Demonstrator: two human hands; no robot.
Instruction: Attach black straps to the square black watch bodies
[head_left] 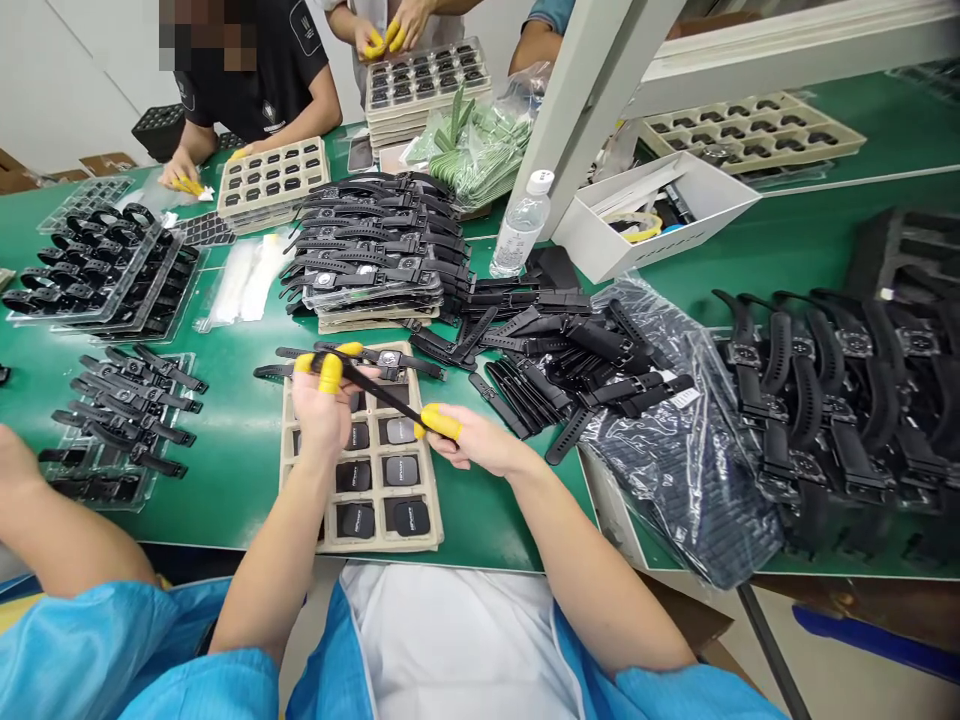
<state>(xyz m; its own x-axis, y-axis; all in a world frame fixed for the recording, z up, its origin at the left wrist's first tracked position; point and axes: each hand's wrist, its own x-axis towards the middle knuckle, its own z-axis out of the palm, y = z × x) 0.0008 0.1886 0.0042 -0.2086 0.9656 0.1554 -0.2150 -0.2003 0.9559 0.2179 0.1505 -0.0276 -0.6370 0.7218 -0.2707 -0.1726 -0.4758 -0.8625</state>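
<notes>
A black watch with its strap (382, 393) is stretched between my two hands above a beige tray (435, 500). My left hand (324, 400), with yellow finger cots, grips the watch end; the watch body is mostly hidden by the fingers. Yellow cots also cover fingertips of my right hand (469, 437), which pinches the strap's lower end. Square black watch faces (409, 516) sit in the tray's compartments. At the tray's far edge lies a strapped watch (390, 362). Loose black straps (540, 365) are heaped to the right.
Stacked trays of strapped watches (375, 240) stand behind my hands, beside a water bottle (519, 230). A white box (660, 220) is at the back right, near a slanted post (592, 110). Bagged straps (675, 470) lie right. Co-workers sit opposite; another person's arm (60, 530) is at left.
</notes>
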